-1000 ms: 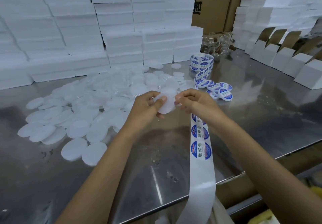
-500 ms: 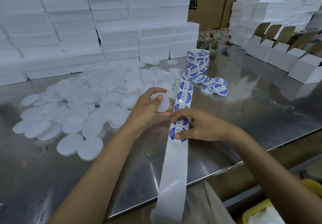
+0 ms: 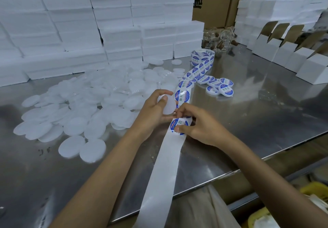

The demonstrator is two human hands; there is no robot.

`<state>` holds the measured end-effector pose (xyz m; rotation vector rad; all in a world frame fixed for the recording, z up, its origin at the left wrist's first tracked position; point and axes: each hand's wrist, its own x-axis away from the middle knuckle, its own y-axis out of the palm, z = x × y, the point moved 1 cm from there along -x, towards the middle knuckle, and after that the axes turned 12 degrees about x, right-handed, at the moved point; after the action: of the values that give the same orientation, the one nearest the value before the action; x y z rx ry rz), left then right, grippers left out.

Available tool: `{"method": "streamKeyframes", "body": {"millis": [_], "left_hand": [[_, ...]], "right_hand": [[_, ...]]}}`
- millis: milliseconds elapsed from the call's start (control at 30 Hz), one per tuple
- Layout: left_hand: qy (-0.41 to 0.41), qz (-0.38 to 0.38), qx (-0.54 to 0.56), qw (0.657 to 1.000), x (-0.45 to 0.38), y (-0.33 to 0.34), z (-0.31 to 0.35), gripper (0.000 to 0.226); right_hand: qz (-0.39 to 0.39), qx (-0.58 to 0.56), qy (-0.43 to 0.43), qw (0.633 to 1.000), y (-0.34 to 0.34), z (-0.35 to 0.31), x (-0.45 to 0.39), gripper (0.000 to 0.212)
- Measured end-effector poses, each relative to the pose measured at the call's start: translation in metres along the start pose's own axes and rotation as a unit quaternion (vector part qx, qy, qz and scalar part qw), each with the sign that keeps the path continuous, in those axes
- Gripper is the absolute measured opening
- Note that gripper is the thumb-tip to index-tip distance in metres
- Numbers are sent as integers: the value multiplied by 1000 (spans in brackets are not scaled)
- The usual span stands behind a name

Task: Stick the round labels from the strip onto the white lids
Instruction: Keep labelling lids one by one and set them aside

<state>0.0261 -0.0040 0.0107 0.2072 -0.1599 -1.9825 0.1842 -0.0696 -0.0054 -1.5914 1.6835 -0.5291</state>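
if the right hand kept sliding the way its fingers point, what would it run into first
Its fingers point left across the label strip, so the right hand, pinching a round label, would probably first meet the left hand holding a white lid. Depth is unclear.

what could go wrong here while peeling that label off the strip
1. The right hand pinches the round blue-and-white label at its edge; it may crease or stick to the fingers.
2. The left hand holds the plain white round lid tilted, so the label could land off-centre.
3. The bare white backing strip hangs over the steel table edge; its weight might drag the strip.
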Motion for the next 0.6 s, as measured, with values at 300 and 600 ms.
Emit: {"method": "streamKeyframes", "body": {"millis": [300,600], "left_hand": [[64,-62,-173,981,1,-1,-2,22],[92,1,-48,995,-1,1,-2,24]], "right_hand": [[120,41,-23,992,5,-3,13,19],[104,32,-25,994,1,-8,15,13]]}}
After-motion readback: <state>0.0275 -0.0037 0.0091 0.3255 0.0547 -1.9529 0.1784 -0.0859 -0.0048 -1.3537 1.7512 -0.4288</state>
